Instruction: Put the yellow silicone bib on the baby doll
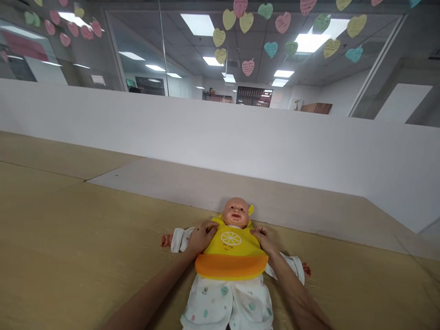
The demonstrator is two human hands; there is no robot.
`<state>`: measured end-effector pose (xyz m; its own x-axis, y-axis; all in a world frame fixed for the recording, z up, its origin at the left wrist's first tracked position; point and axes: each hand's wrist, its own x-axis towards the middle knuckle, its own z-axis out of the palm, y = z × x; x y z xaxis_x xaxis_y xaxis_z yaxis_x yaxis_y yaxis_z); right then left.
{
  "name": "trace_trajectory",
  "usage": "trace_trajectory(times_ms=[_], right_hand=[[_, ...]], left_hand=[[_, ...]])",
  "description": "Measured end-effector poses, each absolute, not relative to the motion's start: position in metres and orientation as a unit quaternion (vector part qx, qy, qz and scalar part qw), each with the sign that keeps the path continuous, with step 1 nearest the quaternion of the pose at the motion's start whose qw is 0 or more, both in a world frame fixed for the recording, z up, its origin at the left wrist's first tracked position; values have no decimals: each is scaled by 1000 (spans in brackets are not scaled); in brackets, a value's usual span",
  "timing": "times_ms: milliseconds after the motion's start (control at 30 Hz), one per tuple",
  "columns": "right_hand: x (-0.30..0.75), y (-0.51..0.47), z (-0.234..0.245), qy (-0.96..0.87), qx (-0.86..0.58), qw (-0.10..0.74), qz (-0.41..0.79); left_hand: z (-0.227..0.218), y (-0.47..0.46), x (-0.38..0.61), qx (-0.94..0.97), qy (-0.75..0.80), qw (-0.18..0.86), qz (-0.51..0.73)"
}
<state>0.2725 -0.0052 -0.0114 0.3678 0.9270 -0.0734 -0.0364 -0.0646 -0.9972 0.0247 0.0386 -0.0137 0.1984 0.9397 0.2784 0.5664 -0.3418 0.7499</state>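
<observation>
A baby doll [236, 211] lies on its back, dressed in a white outfit [225, 300] with coloured spots. Over its chest lies a yellow bib [228, 245] printed with a citrus slice, with an orange catch pocket [231, 266] along the bottom. My left hand [202, 236] has its fingers closed on the bib's upper edge at the left. On the other side my right hand [265, 238] pinches the bib's right edge near the doll's shoulder. A yellow strap end [251, 210] sticks up beside the doll's head. The doll's arms stretch out to both sides, partly behind my hands.
The doll rests on a tan surface [103, 247]. Behind its head runs a pale grey strip [192, 181] and then a low white wall [213, 133]. Glass panes above the wall carry several heart-shaped paper notes [246, 22].
</observation>
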Motion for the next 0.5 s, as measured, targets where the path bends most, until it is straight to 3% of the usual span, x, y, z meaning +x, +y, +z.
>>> trace_trajectory(times_ms=[500], right_hand=[[273,-6,-9,-347,-579,567,472]], left_hand=[[-11,31,23,730,527,250,356]])
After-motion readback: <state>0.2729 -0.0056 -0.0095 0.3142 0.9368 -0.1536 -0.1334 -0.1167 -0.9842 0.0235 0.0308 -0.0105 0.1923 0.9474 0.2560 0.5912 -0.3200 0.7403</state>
